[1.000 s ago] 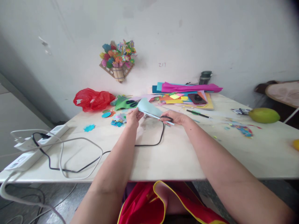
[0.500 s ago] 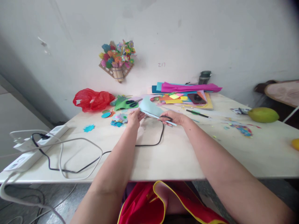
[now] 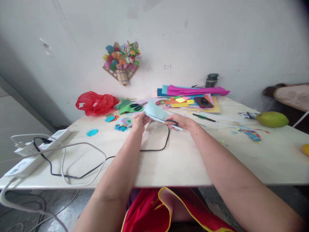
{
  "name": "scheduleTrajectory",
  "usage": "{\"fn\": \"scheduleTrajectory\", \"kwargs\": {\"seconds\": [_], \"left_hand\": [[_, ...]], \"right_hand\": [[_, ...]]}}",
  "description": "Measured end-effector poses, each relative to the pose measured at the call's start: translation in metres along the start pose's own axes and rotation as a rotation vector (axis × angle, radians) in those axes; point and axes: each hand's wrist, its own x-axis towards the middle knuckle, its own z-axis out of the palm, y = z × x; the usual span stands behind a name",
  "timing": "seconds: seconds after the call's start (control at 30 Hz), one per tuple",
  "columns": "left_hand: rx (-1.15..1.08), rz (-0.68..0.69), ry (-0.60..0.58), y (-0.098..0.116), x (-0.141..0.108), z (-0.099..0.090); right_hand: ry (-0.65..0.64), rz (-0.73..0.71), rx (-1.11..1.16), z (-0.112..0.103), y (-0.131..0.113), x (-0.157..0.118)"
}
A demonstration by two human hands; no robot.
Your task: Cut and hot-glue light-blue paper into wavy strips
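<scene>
My left hand pinches the left end of a light blue paper sheet above the table. Scissors with black handles are gripped in my right hand at the sheet's near right edge; their blades are mostly hidden. A narrow pale blue strip runs along this near edge and sticks out past my right fingers. Just left of my left hand lie paper flower cut-outs. Behind it, a second pair of scissors rests on green paper.
A black cable loops beneath my hands from a white power strip at left. A red plastic bag is back left. Coloured paper, a phone, a black pen and a green mango are right.
Almost nothing differs. Both hands keep their places on the paper, and the view has shifted very slightly.
</scene>
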Motion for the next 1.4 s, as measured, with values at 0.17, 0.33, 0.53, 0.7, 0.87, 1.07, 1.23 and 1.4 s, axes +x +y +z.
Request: {"fn": "scheduleTrajectory", "kwargs": {"seconds": [0.17,0.33,0.53,0.7,0.87,1.07,1.23,1.4], "left_hand": [[-0.009,0.008,-0.014,0.0,-0.0003,-0.0003],[-0.001,0.003,0.007,0.0,-0.0001,-0.0002],[0.017,0.011,0.011,0.0006,-0.0003,0.0],[0.022,0.018,-0.002,0.0002,-0.0011,0.0002],[0.027,0.031,-0.032,-0.0026,-0.0009,-0.0001],[0.026,0.011,-0.02,-0.0028,-0.0026,0.0022],[0.021,0.009,-0.025,-0.0029,-0.0021,0.0017],[0.016,0.01,-0.027,-0.0024,-0.0011,0.0006]], "right_hand": [[0.005,-0.005,-0.016,-0.0002,0.0012,0.0005],[0.004,-0.016,-0.023,-0.0017,0.0032,0.0015],[-0.008,0.016,0.017,-0.0013,0.0021,0.0009],[-0.022,-0.006,0.03,-0.0022,0.0053,0.0019],[-0.018,-0.015,0.041,-0.0031,0.0083,0.0035],[-0.014,0.005,0.064,-0.003,0.0089,0.0052],[0.003,0.02,0.078,-0.0005,0.0039,0.0027],[0.016,0.005,0.064,0.0008,0.0023,0.0022]]}}
